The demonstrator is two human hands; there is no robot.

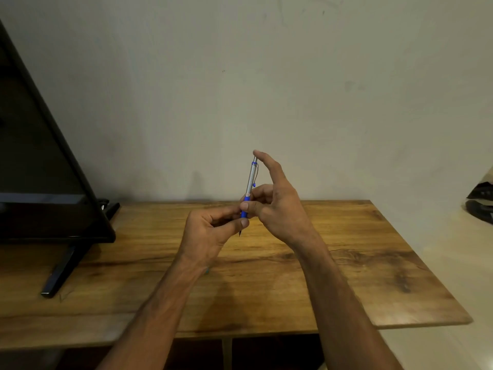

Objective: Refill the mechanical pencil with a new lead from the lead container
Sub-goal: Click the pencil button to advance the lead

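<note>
A mechanical pencil (250, 180) with a silver barrel, blue grip and blue clip end stands nearly upright above the wooden table (346, 263), tip pointing down. My left hand (210, 231) pinches the blue grip near the tip between thumb and fingers. My right hand (277, 204) holds the barrel's middle with thumb and curled fingers, while its index finger stretches up and rests on the pencil's top end. A small turquoise bit (207, 270) peeks out on the table beside my left wrist; I cannot tell whether it is the lead container.
A black flat screen (40, 156) on a black stand (64, 268) fills the left side of the table. A pale wall rises right behind the table. A dark object (480, 204) lies on the floor at the far right.
</note>
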